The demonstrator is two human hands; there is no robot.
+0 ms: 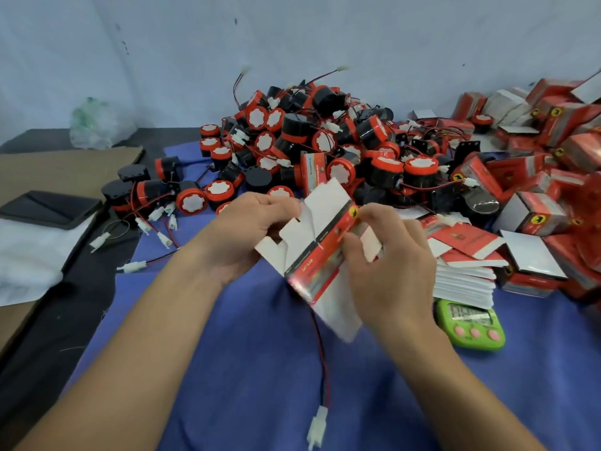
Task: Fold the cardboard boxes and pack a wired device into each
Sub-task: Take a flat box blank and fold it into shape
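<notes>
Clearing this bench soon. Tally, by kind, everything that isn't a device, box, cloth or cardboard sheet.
Timer: 1
Tablet: 1
Plastic bag: 1
Total: 3

A pale blue-white wall [162, 43], flecked with a few dark marks, fills the view from 10 to 2 o'clock under soft, even light. A blue cloth [244, 369] covers the worktop from centre to 6 o'clock. A black surface [58, 336] lies at 8 o'clock, with a brown cardboard sheet [58, 170] at 9 o'clock.
</notes>
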